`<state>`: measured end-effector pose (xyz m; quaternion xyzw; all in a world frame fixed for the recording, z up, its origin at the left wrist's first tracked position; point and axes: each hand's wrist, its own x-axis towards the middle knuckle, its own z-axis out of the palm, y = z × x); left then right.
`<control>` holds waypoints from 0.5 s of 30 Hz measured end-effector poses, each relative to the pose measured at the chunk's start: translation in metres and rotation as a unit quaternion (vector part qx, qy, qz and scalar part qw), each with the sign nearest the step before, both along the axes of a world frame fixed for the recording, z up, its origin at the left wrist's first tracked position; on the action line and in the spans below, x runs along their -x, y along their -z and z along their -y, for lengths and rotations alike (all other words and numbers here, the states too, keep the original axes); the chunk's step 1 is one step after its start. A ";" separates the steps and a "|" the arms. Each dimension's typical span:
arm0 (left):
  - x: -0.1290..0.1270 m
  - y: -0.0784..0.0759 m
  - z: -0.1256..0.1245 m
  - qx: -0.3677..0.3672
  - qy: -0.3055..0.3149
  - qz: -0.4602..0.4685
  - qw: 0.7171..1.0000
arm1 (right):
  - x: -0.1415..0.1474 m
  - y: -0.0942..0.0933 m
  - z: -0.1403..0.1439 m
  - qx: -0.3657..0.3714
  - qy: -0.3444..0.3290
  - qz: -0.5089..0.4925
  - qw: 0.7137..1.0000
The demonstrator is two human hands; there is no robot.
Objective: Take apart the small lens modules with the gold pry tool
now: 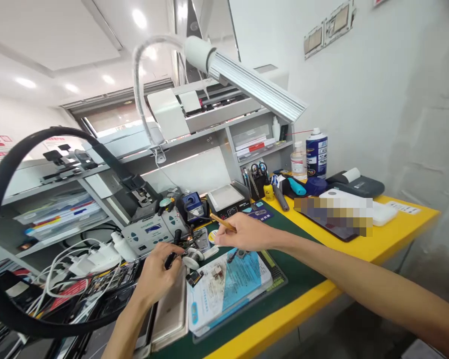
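The yellow-edged workbench (400, 227) carries a green mat (303, 279), with a shelf unit (217, 134) behind it. A black tool holder (257, 185) on the bench contains scissors and tweezers, standing upright. Beside it stands a blue spray can (316, 153). The left hand (157, 275) is closed around a black tool (171, 258) above a gold phone (171, 314). The right hand (247, 233) pinches a wooden-handled brush (222, 222), its fingers closed on the handle.
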<state>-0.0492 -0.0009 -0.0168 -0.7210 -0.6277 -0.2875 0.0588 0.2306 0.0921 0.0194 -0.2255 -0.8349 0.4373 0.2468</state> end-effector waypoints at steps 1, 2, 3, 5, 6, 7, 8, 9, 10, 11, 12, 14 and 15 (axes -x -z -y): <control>0.002 0.002 0.000 0.004 0.003 -0.009 1.000 | 0.003 -0.002 0.002 -0.016 -0.003 0.030 0.999; 0.004 0.003 0.001 0.009 0.005 -0.018 1.000 | 0.007 -0.003 0.004 -0.035 -0.004 0.059 0.998; 0.006 0.004 0.001 0.015 0.007 -0.026 1.000 | 0.012 -0.005 0.005 -0.054 -0.002 0.087 0.995; 0.007 0.005 0.002 0.026 0.009 -0.041 0.999 | 0.026 -0.007 0.009 -0.095 0.009 0.142 0.985; 0.007 0.006 0.003 0.032 0.008 -0.047 0.998 | 0.035 -0.008 0.010 -0.112 0.015 0.169 0.979; 0.006 0.006 0.003 0.036 0.007 -0.053 0.998 | 0.044 -0.008 0.010 -0.125 0.021 0.196 0.972; 0.005 0.007 0.003 0.040 0.005 -0.059 0.997 | 0.053 -0.008 0.009 -0.133 0.025 0.225 0.965; 0.003 0.007 0.003 0.043 0.002 -0.065 0.997 | 0.063 -0.007 0.008 -0.136 0.027 0.254 0.957; 0.001 0.007 0.004 0.047 -0.001 -0.071 0.996 | 0.071 -0.006 0.006 -0.135 0.022 0.283 0.949; -0.002 0.007 0.004 0.050 -0.004 -0.077 0.996 | 0.079 -0.005 0.004 -0.131 0.017 0.308 0.942; -0.004 0.008 0.005 0.053 -0.006 -0.083 0.995 | 0.086 -0.004 0.001 -0.126 0.012 0.329 0.936; -0.008 0.008 0.005 0.060 -0.008 -0.094 0.994 | 0.096 -0.002 -0.004 -0.118 0.006 0.360 0.925; -0.009 0.008 0.006 0.064 -0.008 -0.099 0.993 | 0.099 -0.001 -0.005 -0.115 0.004 0.372 0.921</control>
